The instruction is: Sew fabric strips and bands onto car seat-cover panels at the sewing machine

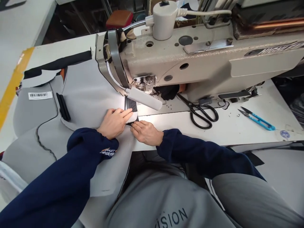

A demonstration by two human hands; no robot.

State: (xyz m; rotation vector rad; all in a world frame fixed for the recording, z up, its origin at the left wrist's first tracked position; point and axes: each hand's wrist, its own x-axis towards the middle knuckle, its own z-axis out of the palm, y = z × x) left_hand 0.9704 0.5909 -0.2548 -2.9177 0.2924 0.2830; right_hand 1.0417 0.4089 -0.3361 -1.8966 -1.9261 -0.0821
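Beside the sewing machine's needle area (143,84), a large light-grey padded fabric piece (85,85) with dark seams spreads over the table's left side. My left hand (115,122) lies flat on it, fingers stretched toward a black strip (131,106) at its right edge. My right hand (147,132) is closed, its fingertips pinching the dark edge of the fabric just in front of the left fingertips. What the thumbs do is hidden. A white lamp bar (144,98) hangs above both hands.
Black-handled scissors (201,114) rest on the table right of the needle area, with blue thread snips (257,118) farther right. The machine arm (204,53) spans the back. A white round socket (165,20) sits on top. More grey fabric (282,171) lies at lower right.
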